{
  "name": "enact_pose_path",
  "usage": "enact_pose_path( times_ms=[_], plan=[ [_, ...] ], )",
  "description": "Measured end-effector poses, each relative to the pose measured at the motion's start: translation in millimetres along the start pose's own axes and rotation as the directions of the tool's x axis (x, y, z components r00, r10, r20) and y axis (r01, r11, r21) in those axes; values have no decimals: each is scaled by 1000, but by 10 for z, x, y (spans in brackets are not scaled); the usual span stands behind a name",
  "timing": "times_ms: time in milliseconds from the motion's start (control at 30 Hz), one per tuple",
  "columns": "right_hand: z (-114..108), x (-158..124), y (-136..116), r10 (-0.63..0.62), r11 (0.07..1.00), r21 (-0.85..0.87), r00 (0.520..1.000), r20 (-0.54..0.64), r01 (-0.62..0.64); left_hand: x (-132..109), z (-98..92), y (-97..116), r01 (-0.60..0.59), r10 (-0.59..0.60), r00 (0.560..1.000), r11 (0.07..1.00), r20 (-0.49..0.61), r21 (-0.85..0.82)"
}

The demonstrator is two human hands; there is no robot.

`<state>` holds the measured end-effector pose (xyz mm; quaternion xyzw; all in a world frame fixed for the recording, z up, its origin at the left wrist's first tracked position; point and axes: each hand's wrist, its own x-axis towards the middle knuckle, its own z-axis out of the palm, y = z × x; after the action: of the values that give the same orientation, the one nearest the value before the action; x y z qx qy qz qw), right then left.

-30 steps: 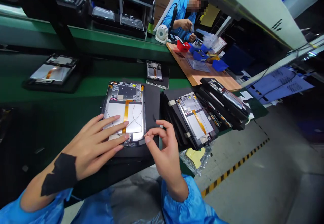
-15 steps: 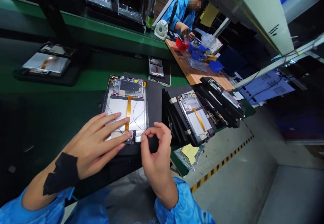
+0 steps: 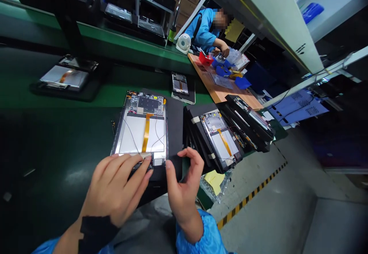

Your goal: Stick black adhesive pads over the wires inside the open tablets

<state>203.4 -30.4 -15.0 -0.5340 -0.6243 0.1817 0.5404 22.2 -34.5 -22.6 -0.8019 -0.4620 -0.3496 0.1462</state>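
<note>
An opened tablet (image 3: 135,133) lies on a black pad (image 3: 175,131) in front of me, its circuit board at the far end, its silver battery below and an orange ribbon cable (image 3: 147,131) down the middle. Thin dark wires loop over the battery. My left hand (image 3: 115,189), with black tape on the wrist, rests its bent fingertips along the tablet's near edge, holding nothing that I can see. Beside the near right corner is my right hand (image 3: 185,189), thumb and fingers apart and nothing between them.
To the right, another opened tablet (image 3: 220,139) lies on stacked black pads, with more tablets (image 3: 251,112) behind. Further units sit at the left (image 3: 64,77) and back (image 3: 180,83). A small white fan (image 3: 183,43) stands by a co-worker (image 3: 205,26) at a wooden table (image 3: 207,76).
My left hand has drawn back from the battery to the tablet's near edge, its fingers more bent. My right thumb and fingers have parted and moved slightly right, off the corner.
</note>
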Motion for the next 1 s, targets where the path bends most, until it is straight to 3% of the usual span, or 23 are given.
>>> enact_pose_path(
  times_ms=[100,167,267,333,467,633,767,900,1000],
  plan=[
    [-119,178,-19,-215,976,65,970,116,209,155,-11,122,15,-15,1000,1000,-1,22],
    [-186,387,-24,-371,926,60,872,319,373,237,-23,144,6,-7,1000,999,15,41],
    [-244,671,37,-466,842,40,688,556,538,267,-41,103,-49,46,998,997,46,59],
    [-257,752,112,-484,821,41,654,581,570,227,-43,56,-101,98,994,993,40,68],
    [-244,692,222,-498,839,59,721,482,540,126,-21,-19,-172,172,985,985,31,-13],
    [-214,626,205,-460,877,86,776,432,472,154,-26,-152,-12,23,998,983,55,-182],
    [-237,616,156,-381,923,129,811,445,362,200,-58,-239,-33,54,995,971,82,-235],
    [-268,537,75,-155,986,129,864,479,105,254,-48,-107,25,-6,995,983,102,-179],
    [-287,444,19,-2,982,165,876,483,-89,330,-6,102,36,-30,997,995,65,-93]
  ],
)
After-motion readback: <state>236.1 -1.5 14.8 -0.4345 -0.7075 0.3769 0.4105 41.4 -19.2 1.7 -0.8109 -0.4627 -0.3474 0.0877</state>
